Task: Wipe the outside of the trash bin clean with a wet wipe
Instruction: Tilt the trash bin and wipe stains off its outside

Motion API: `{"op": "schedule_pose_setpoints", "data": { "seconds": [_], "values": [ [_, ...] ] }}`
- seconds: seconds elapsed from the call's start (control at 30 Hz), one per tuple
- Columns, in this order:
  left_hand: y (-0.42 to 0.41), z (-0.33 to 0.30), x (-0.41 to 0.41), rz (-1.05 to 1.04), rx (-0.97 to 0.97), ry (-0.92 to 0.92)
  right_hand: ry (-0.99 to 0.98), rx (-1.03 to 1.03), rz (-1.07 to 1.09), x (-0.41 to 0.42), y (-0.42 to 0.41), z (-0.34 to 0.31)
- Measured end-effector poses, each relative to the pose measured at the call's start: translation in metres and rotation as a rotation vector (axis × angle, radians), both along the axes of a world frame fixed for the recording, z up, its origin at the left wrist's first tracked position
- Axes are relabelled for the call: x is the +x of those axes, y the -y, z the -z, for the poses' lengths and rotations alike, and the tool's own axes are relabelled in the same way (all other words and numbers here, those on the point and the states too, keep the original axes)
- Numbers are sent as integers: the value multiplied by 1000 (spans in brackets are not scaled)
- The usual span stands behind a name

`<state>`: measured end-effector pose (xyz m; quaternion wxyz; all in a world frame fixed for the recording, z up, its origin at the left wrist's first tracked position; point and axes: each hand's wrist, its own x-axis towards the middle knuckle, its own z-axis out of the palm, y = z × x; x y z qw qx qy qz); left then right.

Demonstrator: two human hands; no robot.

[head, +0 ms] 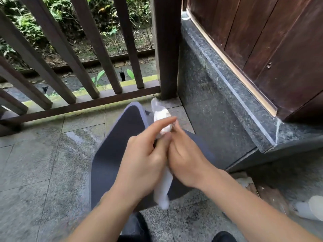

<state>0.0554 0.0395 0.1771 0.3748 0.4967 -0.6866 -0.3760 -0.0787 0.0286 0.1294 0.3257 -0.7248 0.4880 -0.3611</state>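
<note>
A dark grey trash bin (111, 154) with a lighter rim stands on the stone floor right below me, mostly covered by my hands. Both hands meet above it. My left hand (145, 161) and my right hand (187, 158) both grip a white wet wipe in a clear wrapper (163, 123). One end of the wrapper pokes up past my fingertips. Its other end (163, 193) hangs down below my palms. The image is blurred around the fingers.
A dark wooden railing (83, 67) runs across the back, with plants beyond. A grey granite step (227, 105) and a brown wooden door (279, 49) are on the right. White crumpled items (311, 208) lie on the floor at the far right. My dark shoes (222, 237) show at the bottom.
</note>
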Motion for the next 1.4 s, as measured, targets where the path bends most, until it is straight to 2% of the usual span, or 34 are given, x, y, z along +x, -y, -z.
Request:
{"op": "schedule_pose_setpoints", "data": {
  "seconds": [0.13,0.23,0.33,0.4,0.47,0.53,0.63,0.7,0.8,0.9,1.0,1.13,1.23,1.4],
  "values": [
    [6,1,3,-110,54,-54,-136,13,-20,-1,-2,3],
    [13,-1,9,-180,113,-141,-224,37,85,-23,7,21],
    [15,-3,15,-242,155,-228,-386,179,221,-63,15,44],
    [13,-5,16,-224,132,-215,-443,364,255,-89,18,67],
    [15,-7,17,-191,122,-188,-400,491,303,-98,18,81],
    [19,-8,19,-175,128,-169,-358,432,344,-94,22,85],
    [25,-8,22,-154,189,-205,-385,344,266,-69,27,66],
    [27,-5,20,-139,291,-210,-243,196,222,-40,21,44],
    [29,4,12,-202,433,-225,-116,-52,23,12,4,16],
    [35,8,8,-270,549,-243,-50,-4,-87,30,-5,12],
    [37,12,10,-263,629,-268,-46,55,-81,27,-9,8],
    [40,8,11,-282,825,-463,-201,-49,-81,28,-18,4],
    [44,9,12,-382,768,-401,-307,-158,-85,30,-25,3],
    [46,11,8,-405,277,-207,-405,-255,-40,11,-14,8]
  ]
}}
